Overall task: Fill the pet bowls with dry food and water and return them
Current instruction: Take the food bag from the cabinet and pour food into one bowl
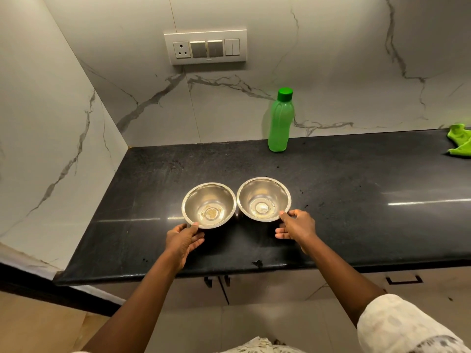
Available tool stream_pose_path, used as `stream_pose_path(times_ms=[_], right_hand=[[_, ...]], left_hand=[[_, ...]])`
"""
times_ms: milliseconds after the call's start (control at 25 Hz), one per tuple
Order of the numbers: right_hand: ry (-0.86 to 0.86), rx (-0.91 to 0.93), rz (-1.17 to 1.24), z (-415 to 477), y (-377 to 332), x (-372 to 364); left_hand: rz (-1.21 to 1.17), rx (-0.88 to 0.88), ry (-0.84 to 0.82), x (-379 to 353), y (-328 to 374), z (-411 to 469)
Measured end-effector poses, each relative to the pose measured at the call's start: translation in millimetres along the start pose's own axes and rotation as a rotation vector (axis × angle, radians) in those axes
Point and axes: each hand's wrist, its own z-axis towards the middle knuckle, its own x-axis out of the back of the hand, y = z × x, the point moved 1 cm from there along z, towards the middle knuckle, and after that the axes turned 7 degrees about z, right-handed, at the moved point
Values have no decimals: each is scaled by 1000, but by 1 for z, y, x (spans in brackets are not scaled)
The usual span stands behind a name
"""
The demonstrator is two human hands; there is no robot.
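Two steel bowls stand side by side, rims touching, on the black countertop [356, 189]. The left bowl [209, 200] has a few brownish crumbs at its bottom. The right bowl [263, 194] shows a thin film of water at its bottom. My left hand [183, 240] grips the near rim of the left bowl, thumb on the edge. My right hand [295, 225] holds the near right rim of the right bowl with thumb and fingertip. A green capped bottle [280, 121] stands upright by the back wall, behind the right bowl.
A green cloth [460, 143] lies at the counter's far right. Marble walls close the left side and the back, with a switch panel [205, 45] above. Cabinet doors with dark handles [219, 281] sit below the counter edge.
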Motion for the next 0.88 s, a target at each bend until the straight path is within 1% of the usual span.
stream_pose_path(times_ms=[80,200,280,400,520,600,680,760,880], right_hand=[[12,-2,-26,-4,4,2],[23,47,-123,-14,5,1],[25,105,-152,-21,-1,-4],[-20,215,-154,-35,-19,-15],[-39,401,-249,-46,-45,-30],[-27,537,-358,-49,-64,-41],[-29,648,-416,-52,-89,-51],[-22,791,-464,-56,-122,-59],[51,1047,-525,-64,-180,-66]], left_hand=[[132,-26,100,7,2,0],[438,-137,237,15,8,-4],[609,-252,288,17,16,-11],[771,-406,324,14,34,-26],[865,-527,348,10,56,-36],[904,-606,326,6,72,-37],[918,-697,309,0,94,-39],[923,-810,312,-8,122,-44],[952,-1006,325,-23,174,-55]])
